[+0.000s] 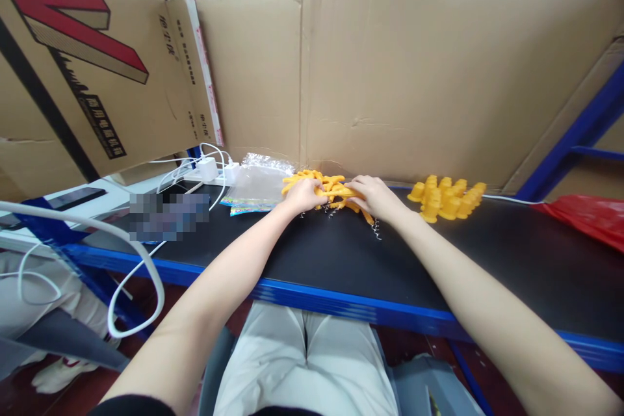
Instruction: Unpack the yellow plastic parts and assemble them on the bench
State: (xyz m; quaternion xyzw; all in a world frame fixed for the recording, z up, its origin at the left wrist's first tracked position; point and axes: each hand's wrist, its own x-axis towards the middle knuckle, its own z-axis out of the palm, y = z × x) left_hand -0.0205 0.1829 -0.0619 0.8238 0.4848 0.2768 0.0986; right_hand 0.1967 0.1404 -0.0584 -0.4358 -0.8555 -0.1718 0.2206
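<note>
Both my hands are at a pile of yellow plastic pieces (312,177) at the back of the black tabletop. My left hand (303,195) is closed at the pile's left side, its fingertips on a yellow piece. My right hand (374,196) grips a long yellow piece (348,193) between thumb and fingers; it points toward my left hand. Thin metal spirals (376,229) stick out below the pieces, near my right hand and under the pile. The fingers hide part of the pieces, and their exact kind is unclear.
Several yellow cup-shaped pieces (446,200) stand in a cluster to the right. A clear plastic bag (260,182) lies left of the pile, by white chargers (208,170) and cables. A red bag (587,216) is at far right. Cardboard (390,78) walls the back; a blue rail (336,302) edges the front.
</note>
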